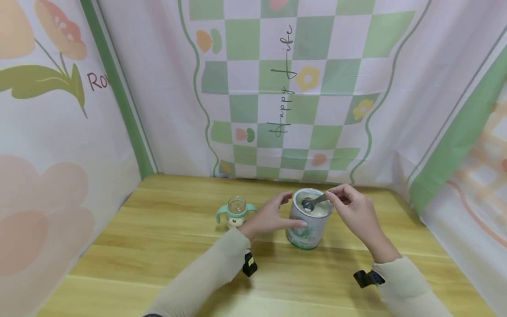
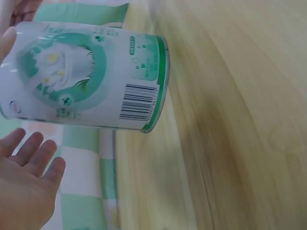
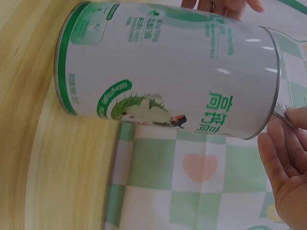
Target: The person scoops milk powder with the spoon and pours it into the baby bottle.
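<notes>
A white and green milk powder tin (image 1: 305, 229) stands upright on the wooden table, its top open and pale powder showing inside. My right hand (image 1: 354, 211) pinches the handle of a metal spoon (image 1: 320, 199), whose bowl is inside the tin's mouth. In the right wrist view, the right hand's fingertips (image 3: 276, 139) are right at the tin's rim. My left hand (image 1: 273, 214) is held beside the tin with thumb and fingers spread about it. Seen from the left wrist, those fingers (image 2: 36, 155) are relaxed and apart from the tin's side.
A small clear baby bottle (image 1: 236, 203) with mint-green handles stands left of the tin, partly behind my left wrist. The wooden table (image 1: 158, 220) meets a green-and-white checked cloth (image 1: 269, 154) at the back. Printed curtains hang on both sides.
</notes>
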The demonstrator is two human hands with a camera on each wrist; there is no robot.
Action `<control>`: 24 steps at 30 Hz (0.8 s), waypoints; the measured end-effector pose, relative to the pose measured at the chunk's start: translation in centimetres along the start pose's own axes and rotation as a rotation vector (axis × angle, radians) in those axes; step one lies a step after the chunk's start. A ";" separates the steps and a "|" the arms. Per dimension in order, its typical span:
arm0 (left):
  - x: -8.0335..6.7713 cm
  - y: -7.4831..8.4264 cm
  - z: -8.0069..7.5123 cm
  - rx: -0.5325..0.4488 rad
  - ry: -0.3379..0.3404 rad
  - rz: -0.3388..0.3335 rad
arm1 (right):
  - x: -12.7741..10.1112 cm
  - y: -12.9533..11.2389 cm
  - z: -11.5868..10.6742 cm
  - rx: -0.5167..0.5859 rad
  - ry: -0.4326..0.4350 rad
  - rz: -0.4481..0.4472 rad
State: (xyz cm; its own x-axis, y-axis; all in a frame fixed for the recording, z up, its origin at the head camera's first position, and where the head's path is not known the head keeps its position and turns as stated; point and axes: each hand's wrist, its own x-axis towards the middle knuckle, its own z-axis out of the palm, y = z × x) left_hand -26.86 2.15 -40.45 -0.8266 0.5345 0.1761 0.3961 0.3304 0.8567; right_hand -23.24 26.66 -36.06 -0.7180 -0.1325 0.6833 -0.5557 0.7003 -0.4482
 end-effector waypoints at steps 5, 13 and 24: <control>0.6 0.5 0.9 -0.040 0.008 0.057 | 0.2 0.3 0.1 -0.055 -0.006 -0.111; 1.8 0.6 2.4 -0.182 0.039 0.055 | 0.4 0.5 -0.1 -0.130 -0.057 -0.204; 2.1 0.0 3.1 -0.255 0.046 0.062 | 0.6 0.6 0.3 -0.184 -0.100 -0.279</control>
State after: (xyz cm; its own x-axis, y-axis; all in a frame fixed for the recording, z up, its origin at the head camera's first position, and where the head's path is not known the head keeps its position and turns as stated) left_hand -27.36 5.70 -41.62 -0.8237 0.5094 0.2491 0.3377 0.0879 0.9371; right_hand -24.14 26.82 -36.06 -0.5920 -0.3985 0.7005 -0.6578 0.7411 -0.1343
